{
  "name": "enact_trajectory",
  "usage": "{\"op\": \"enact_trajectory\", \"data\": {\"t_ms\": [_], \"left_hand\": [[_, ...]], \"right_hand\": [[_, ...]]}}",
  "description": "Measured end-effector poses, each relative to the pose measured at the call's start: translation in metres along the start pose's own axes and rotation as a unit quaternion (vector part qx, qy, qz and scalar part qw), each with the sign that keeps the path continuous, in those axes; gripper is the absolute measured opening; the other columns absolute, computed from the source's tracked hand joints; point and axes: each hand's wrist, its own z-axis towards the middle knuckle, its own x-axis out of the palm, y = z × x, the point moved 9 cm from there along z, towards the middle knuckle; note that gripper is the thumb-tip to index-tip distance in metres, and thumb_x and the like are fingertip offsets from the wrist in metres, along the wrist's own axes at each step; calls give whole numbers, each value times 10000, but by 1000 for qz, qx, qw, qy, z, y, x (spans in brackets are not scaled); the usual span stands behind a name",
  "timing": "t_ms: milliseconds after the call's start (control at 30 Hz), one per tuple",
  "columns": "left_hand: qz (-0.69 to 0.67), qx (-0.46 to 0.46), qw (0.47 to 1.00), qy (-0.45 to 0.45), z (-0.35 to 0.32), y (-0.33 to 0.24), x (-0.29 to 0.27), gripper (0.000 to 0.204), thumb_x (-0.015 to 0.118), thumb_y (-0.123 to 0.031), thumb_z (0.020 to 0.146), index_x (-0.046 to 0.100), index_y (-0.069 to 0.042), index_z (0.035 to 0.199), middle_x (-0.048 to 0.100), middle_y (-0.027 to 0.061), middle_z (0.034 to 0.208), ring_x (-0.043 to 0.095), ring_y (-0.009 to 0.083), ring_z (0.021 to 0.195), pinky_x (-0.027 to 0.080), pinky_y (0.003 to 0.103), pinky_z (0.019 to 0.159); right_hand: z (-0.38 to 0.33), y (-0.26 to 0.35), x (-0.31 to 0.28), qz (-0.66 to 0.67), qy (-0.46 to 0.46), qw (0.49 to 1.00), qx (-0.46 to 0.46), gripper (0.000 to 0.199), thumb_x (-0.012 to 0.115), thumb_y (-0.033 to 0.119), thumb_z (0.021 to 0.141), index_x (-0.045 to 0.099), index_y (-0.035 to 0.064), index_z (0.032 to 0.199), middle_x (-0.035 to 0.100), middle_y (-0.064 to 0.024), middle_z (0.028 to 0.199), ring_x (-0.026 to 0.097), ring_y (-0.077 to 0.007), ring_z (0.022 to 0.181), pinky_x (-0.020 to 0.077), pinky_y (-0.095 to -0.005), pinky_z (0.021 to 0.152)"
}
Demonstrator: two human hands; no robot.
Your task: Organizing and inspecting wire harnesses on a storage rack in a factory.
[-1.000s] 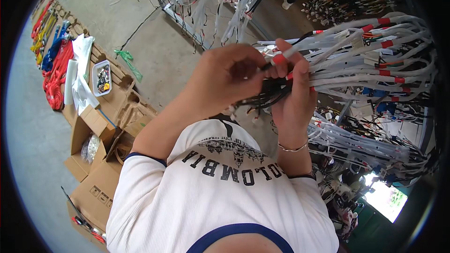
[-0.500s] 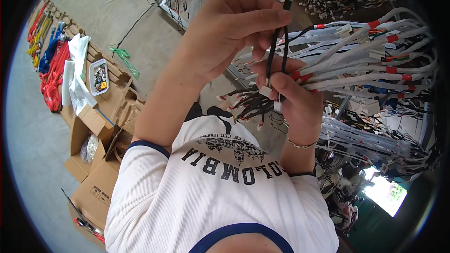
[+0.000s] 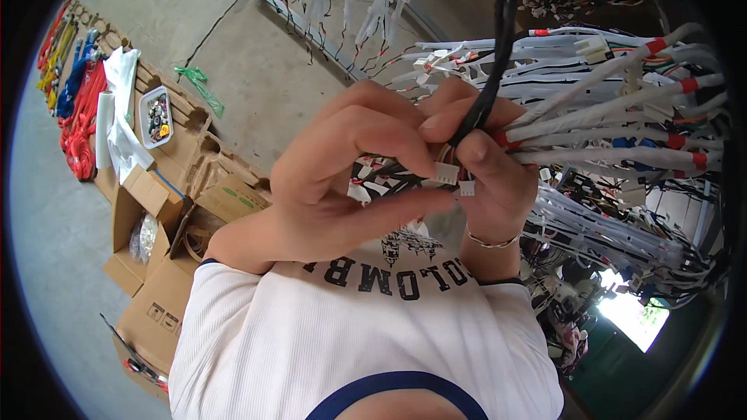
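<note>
My right hand (image 3: 498,175) is closed around a wire harness. Its thumb presses on the black-wrapped branch (image 3: 492,82), which runs up toward a red-taped end at the top. Two small white connectors on short wires stick out below that thumb; one connector (image 3: 446,173) lies at the index fingertip of my left hand (image 3: 350,171). The left index finger and thumb are spread around these connectors, with a gap between them. White-sleeved cables (image 3: 576,120) with red tape bands fan out to the right from behind my right hand. Black wire ends behind the left fingers are partly hidden.
Bundled harnesses (image 3: 607,225) hang on a rack to the right, and more wires (image 3: 373,0) hang at the top. On the left are cardboard boxes (image 3: 156,319), a white tray (image 3: 156,118) of small parts and red wire bundles (image 3: 82,140). A green plastic strip (image 3: 201,87) lies nearby.
My left hand has come down from the upper black wires to the connectors beside my right thumb, its fingers spreading. The two separate black strands now appear as one bundle. My right hand keeps its grip.
</note>
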Motion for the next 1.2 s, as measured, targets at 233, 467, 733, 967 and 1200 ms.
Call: {"op": "enact_trajectory", "data": {"t_ms": [233, 467, 733, 967, 1200], "left_hand": [[-2, 27, 1000, -15, -2, 5, -5, 274, 761, 80, 683, 618, 2, 904, 604, 109, 897, 586, 207, 801, 467, 289, 677], [15, 37, 999, -2, 1, 5, -6, 256, 756, 63, 704, 602, 7, 901, 604, 128, 934, 595, 211, 846, 465, 299, 711], [-9, 28, 999, -15, -1, 7, -9, 293, 747, 107, 683, 630, 18, 937, 615, 123, 950, 602, 204, 857, 475, 292, 708], [1, 20, 1000, -13, -1, 10, -10, 256, 753, 54, 710, 614, 14, 921, 610, 136, 963, 600, 209, 874, 474, 303, 740], [19, 76, 995, -64, 0, 4, -13, 364, 808, 29, 651, 593, 3, 944, 559, 134, 961, 569, 216, 830, 454, 282, 669]], "right_hand": [[5, 6, 2, -45, 58, 995, -69, 250, 664, 197, 859, 690, -7, 1001, 602, -50, 857, 513, -105, 728, 375, -223, 611], [7, 6, 3, -34, 45, 996, -69, 232, 689, 169, 835, 698, 5, 998, 592, -51, 866, 519, -119, 757, 393, -233, 648], [9, 5, 4, -37, 46, 997, -44, 240, 728, 171, 797, 713, 29, 989, 549, -28, 853, 500, -132, 806, 393, -258, 709], [9, 6, 4, -36, 55, 997, -50, 242, 732, 164, 794, 710, 31, 994, 561, -38, 889, 511, -134, 830, 401, -256, 728], [8, 3, 2, -34, 21, 998, -51, 241, 702, 173, 832, 684, 16, 1014, 621, -57, 922, 549, -107, 783, 434, -234, 681]]}}
